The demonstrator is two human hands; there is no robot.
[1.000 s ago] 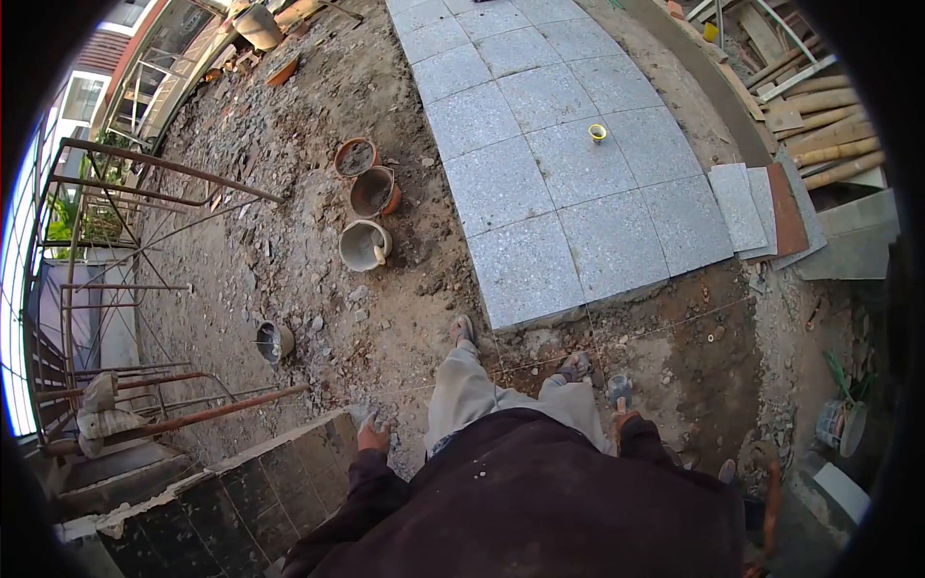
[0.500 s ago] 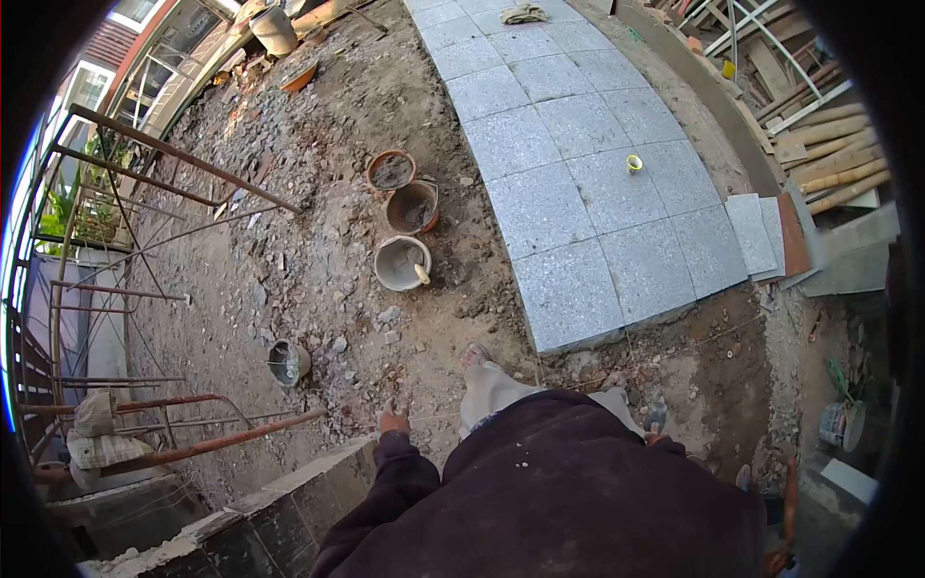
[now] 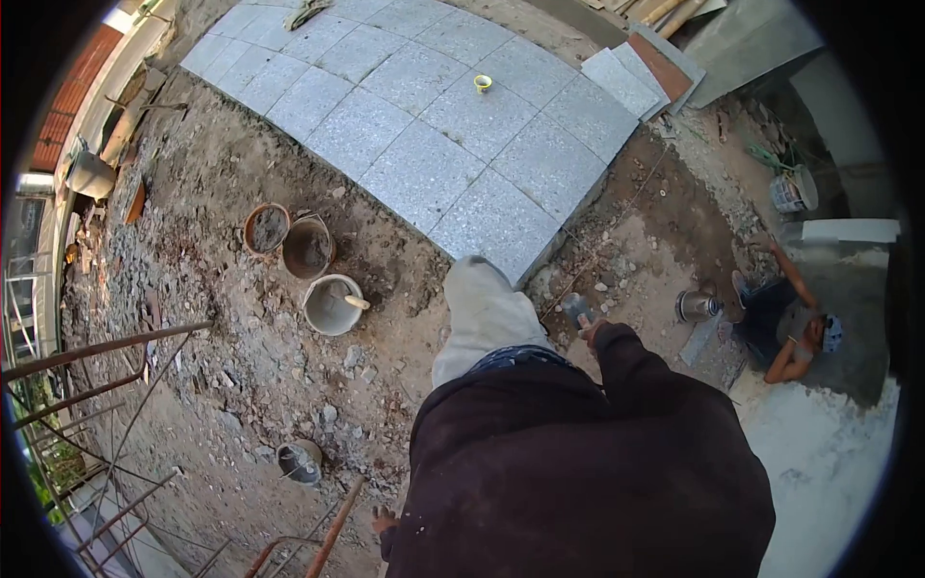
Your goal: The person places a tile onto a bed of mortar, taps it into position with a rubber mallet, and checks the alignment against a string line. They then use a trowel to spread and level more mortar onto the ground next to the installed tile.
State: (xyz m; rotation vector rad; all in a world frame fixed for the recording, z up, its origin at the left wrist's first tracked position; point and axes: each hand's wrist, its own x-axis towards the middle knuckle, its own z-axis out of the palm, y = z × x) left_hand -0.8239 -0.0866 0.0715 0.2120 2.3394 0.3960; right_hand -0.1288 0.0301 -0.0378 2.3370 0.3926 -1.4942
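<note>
My right hand point(image 3: 590, 329) is out in front of my dark jacket, closed around a small grey tool point(image 3: 576, 310) whose kind I cannot make out. It hangs over bare dirt just beyond the edge of the grey granite paving point(image 3: 434, 135). My left hand point(image 3: 384, 521) is low at my side near a rusty pipe point(image 3: 332, 528); it is too small in the picture to read its fingers. My light trouser leg point(image 3: 482, 308) steps toward the paving's corner.
Three mortar-caked buckets point(image 3: 308, 249) stand on the rubble to the left, and a small pot point(image 3: 300, 460) lies nearer. A yellow tape roll point(image 3: 483, 83) lies on the paving. Another person point(image 3: 785, 328) crouches at right beside a metal can point(image 3: 696, 305). Rusty scaffold pipes point(image 3: 96, 352) stand at left.
The view has swung right and forward. The buckets have shifted left, the tiled step has dropped out of sight, and the person on the right has come into view. My right hand has risen.
</note>
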